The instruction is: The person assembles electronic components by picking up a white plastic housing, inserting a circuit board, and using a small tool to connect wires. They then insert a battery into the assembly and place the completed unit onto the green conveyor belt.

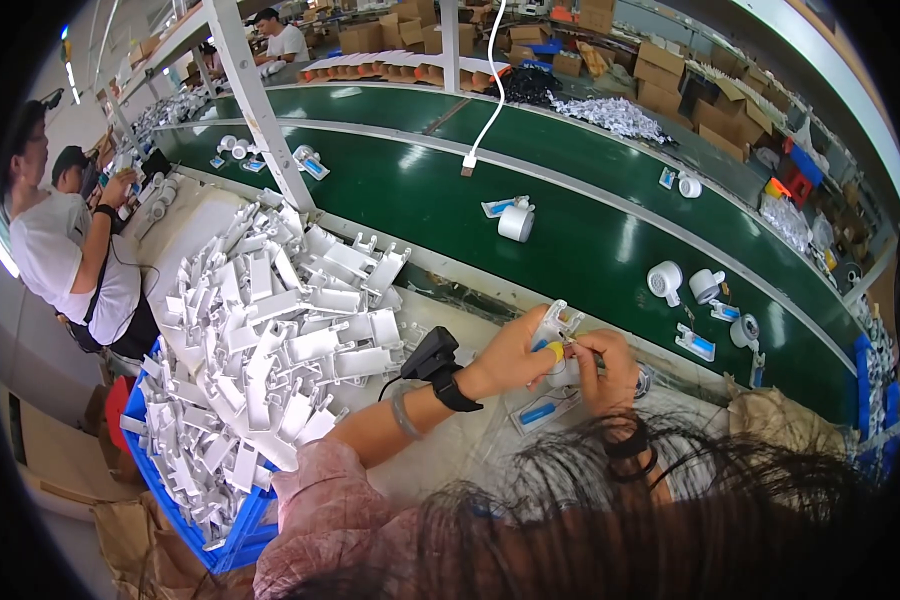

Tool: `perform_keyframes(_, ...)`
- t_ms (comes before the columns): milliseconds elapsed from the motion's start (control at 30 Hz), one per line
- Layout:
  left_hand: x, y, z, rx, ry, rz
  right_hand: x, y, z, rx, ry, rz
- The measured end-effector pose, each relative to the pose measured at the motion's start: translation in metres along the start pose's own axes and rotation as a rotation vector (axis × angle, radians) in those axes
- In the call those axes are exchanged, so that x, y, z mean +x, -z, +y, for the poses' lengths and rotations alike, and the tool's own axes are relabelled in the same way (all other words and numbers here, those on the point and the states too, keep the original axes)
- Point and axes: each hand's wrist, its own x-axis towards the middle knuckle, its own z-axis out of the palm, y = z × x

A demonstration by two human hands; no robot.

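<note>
My left hand [513, 353] is closed around a white plastic housing [558, 318], holding it over the near edge of the work table. Yellow shows at the thumb, perhaps a finger cover. Against the housing's lower end, my right hand [610, 368] has its fingertips pinched together. What they grip is too small to make out, though a thin wire shows close by. Just below the hands lies a white part with a blue cell [538, 412]. A round, white piece partly shows behind my right hand.
A large heap of white plastic housings [310, 345] fills the left side, spilling into a blue bin [228, 552]. Beyond runs a green conveyor [400, 185] carrying several white round units. A white cable [494, 75] hangs over it. Co-workers [75, 245] sit at the left.
</note>
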Motion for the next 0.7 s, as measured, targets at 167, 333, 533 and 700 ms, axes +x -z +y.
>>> perform_keyframes(167, -0.006, -0.002, 0.007, 0.086, -0.04, -0.027, 0.003, 0.002, -0.002, -0.076, 0.215, 0.034)
perform_keyframes(333, -0.002, -0.001, -0.006, 0.368, -0.31, 0.008, -0.002, 0.001, -0.004, -0.062, 0.187, 0.074)
perform_keyframes(533, -0.004, -0.002, -0.005, 0.425, -0.292, 0.008, -0.003, 0.001, -0.003, -0.082, 0.22, 0.084)
perform_keyframes(700, -0.006, -0.005, 0.002, 0.446, -0.284, 0.006, -0.003, 0.001, -0.004, -0.104, 0.222, 0.087)
